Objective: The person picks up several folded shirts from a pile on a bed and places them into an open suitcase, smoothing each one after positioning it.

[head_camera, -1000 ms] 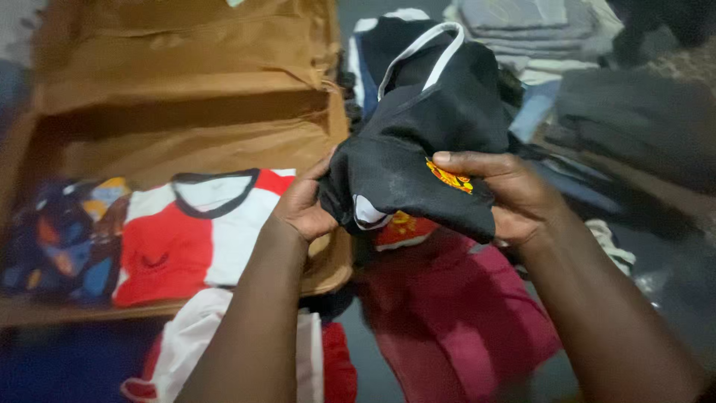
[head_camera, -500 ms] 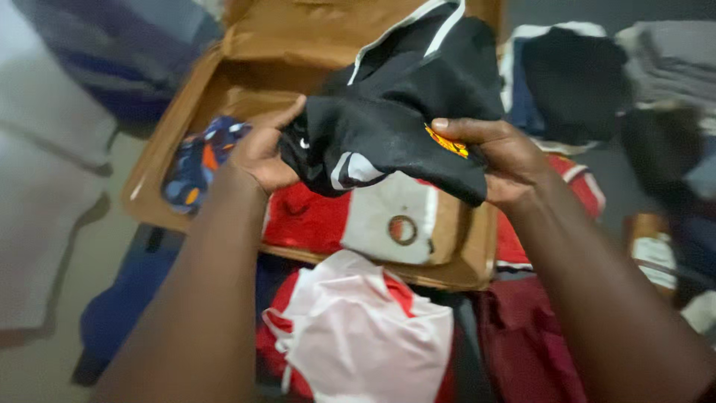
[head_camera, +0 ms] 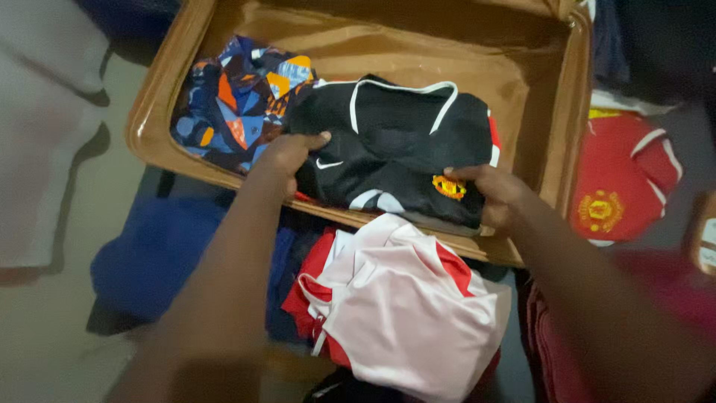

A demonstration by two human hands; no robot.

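— What's lying around the suitcase [head_camera: 160, 112]?
— A pink and red shirt [head_camera: 403, 306] is sitting at lower centre, a red jersey [head_camera: 623, 179] at right.
— Anything hard to see?
— The top right corner is staying dark and blurred.
— And inside?
— A patterned shirt [head_camera: 231, 97] is lying at upper left. Beside it, the left hand [head_camera: 291, 153] and right hand [head_camera: 492, 190] are gripping the black shirt [head_camera: 399, 142] by its edges.

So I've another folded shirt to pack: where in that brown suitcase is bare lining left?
Bare lining shows along the suitcase far wall behind the black shirt, and down its right side. The left end is filled by the patterned shirt; both hands crowd the near rim.
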